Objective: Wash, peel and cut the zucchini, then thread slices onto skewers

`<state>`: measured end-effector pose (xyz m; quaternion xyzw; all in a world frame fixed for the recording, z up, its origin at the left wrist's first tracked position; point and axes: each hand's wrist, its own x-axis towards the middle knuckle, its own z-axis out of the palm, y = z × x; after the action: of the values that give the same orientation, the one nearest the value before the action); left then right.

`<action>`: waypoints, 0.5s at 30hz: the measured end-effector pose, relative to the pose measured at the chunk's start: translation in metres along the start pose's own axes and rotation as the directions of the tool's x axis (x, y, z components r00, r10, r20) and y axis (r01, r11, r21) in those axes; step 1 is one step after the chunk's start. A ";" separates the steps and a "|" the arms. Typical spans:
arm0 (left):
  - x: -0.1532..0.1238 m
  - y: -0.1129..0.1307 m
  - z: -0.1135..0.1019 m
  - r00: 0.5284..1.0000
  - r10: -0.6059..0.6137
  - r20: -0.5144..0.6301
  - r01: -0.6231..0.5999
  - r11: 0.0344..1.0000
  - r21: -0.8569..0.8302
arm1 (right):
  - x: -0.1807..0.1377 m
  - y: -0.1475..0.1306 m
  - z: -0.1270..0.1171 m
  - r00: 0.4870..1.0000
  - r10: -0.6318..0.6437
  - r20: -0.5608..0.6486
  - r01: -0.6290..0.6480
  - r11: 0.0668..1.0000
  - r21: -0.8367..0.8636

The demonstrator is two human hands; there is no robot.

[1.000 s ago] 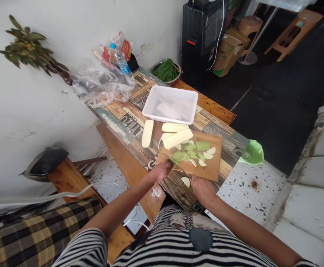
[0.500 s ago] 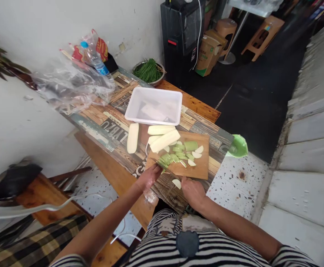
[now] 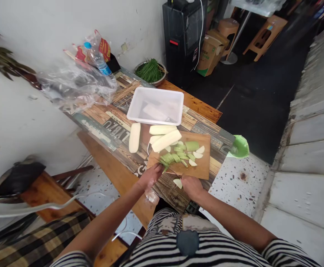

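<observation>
On the wooden cutting board [image 3: 195,173] lie green vegetable slices [image 3: 171,158], a larger green chunk [image 3: 192,145] and several pale half-round slices [image 3: 198,155]. My left hand [image 3: 151,177] is at the board's near left edge, its fingers closed against the end of the green slices. My right hand [image 3: 192,187] is wrapped round a knife [image 3: 175,172]; its handle is hidden and the thin blade points left toward my left fingers. One pale slice [image 3: 178,183] rests on the table by my right hand. Long peeled pale pieces [image 3: 166,140] are stacked at the board's far left.
Behind the board stands a white plastic tub [image 3: 155,120]. Another peeled piece [image 3: 134,138] lies left of it. Farther back are a bowl of green stalks [image 3: 151,71], thin sticks [image 3: 125,92], plastic bags [image 3: 77,83] and a water bottle [image 3: 98,61]. A green bowl-like object [image 3: 240,146] is at the right.
The whole view has shifted slightly. The knife has moved a little at the near edge of the board; both hands stay in nearly the same places.
</observation>
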<state>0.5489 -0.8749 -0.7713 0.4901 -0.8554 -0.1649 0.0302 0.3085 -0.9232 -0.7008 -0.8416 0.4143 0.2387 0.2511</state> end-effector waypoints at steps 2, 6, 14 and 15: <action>0.000 0.000 0.004 1.000 -0.025 0.012 0.025 0.999 0.020 | 0.002 0.000 0.002 1.000 0.000 -0.003 0.000 1.000 -0.003; 0.000 -0.001 0.009 0.999 -0.041 -0.021 0.041 0.999 0.019 | -0.007 -0.002 -0.004 0.999 -0.006 -0.042 0.005 1.000 -0.012; -0.003 -0.002 0.009 0.999 -0.030 -0.045 0.031 0.999 0.016 | -0.017 0.000 -0.015 0.998 -0.032 -0.060 0.030 0.999 -0.024; -0.003 -0.001 0.010 0.998 -0.046 -0.042 0.047 0.999 0.021 | -0.016 0.000 -0.015 0.998 -0.033 -0.058 0.032 0.999 -0.024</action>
<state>0.5495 -0.8702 -0.7804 0.5134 -0.8447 -0.1462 0.0387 0.3023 -0.9233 -0.6794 -0.8578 0.4049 0.2145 0.2329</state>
